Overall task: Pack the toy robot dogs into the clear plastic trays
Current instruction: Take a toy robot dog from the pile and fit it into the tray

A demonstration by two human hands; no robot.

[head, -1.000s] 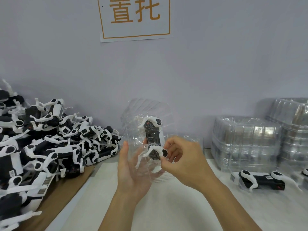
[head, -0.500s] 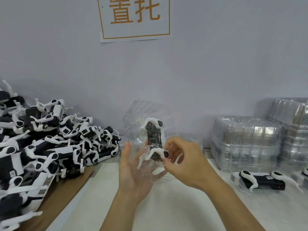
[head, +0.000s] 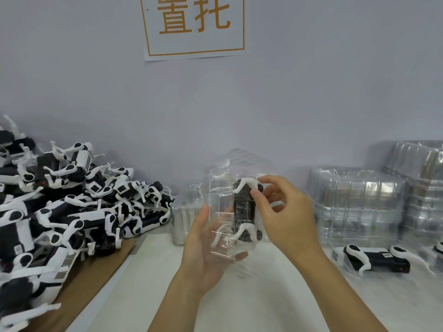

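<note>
Clear plastic nearest of all: cradling the tray upright in the left hand, thumb running up its left edge and fingertips curling under its bottom, above the white table. Pinching the upper white leg of the toy dog with the right hand, thumb and forefinger closing on it, other fingers spread loosely. Holding the dog lengthwise inside the tray, black body in the middle, white legs at top and bottom.

Having just shifted the right hand: a moment ago working at the dog's lower legs, now reaching to the far end. Probably meaning the near end is already seated and the top legs are being tucked down into the moulding; judging this dog nearly packed, though not possible to tell whether fully pressed home.

Looking further out: lying loose on the table to the right, one more dog, waiting in front of the stacked trays. Sitting just behind the left hand, a smaller stack of trays. Spilling across the brown cardboard on the left, a big pile of dogs not yet packed. Hanging on the wall behind, a paper sign with orange characters.
</note>
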